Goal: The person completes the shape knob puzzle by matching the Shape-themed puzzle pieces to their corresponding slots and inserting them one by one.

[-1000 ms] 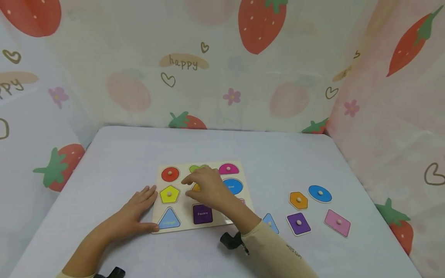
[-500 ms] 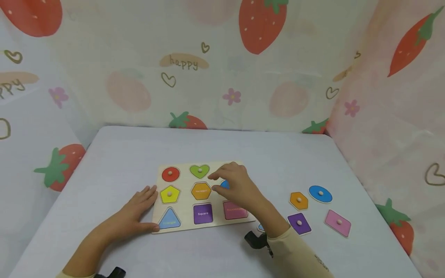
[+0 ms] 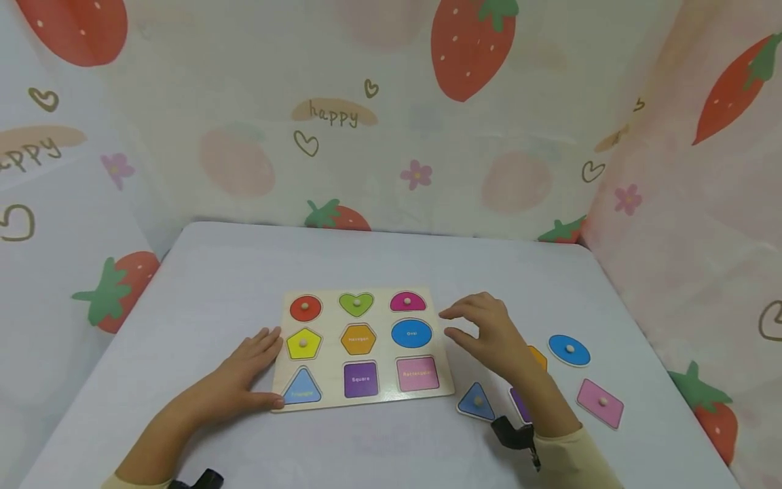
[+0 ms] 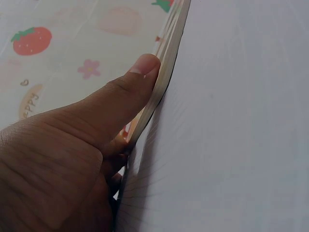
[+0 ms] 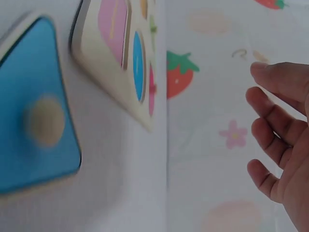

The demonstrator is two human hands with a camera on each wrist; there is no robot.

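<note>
A wooden shape puzzle board (image 3: 330, 319) lies on the table. Its red circle (image 3: 299, 314), green heart (image 3: 351, 308), magenta half-circle (image 3: 398, 305) and yellow pentagon (image 3: 296, 351) carry knobs; the hexagon, oval, triangle, square and rectangle recesses show printed words. My left hand (image 3: 229, 380) rests against the board's left edge, fingers extended, thumb at the near corner. Right of the board hovers my right hand (image 3: 491, 334), thumb and fingers parted, holding nothing. Beneath its wrist lie a blue triangle piece (image 3: 470, 406), plus a purple square (image 3: 518, 405) and an orange hexagon (image 3: 539, 356), both partly hidden.
A blue oval piece (image 3: 559, 348) and a pink rectangle piece (image 3: 595, 400) lie farther right on the white table (image 3: 379, 258). Strawberry-printed curtains (image 3: 366, 170) stand behind the table and along both sides.
My right hand has moved right from over the board to beyond its right edge, uncovering the heart, half-circle, oval and rectangle spots. The left hand stays at the board's edge.
</note>
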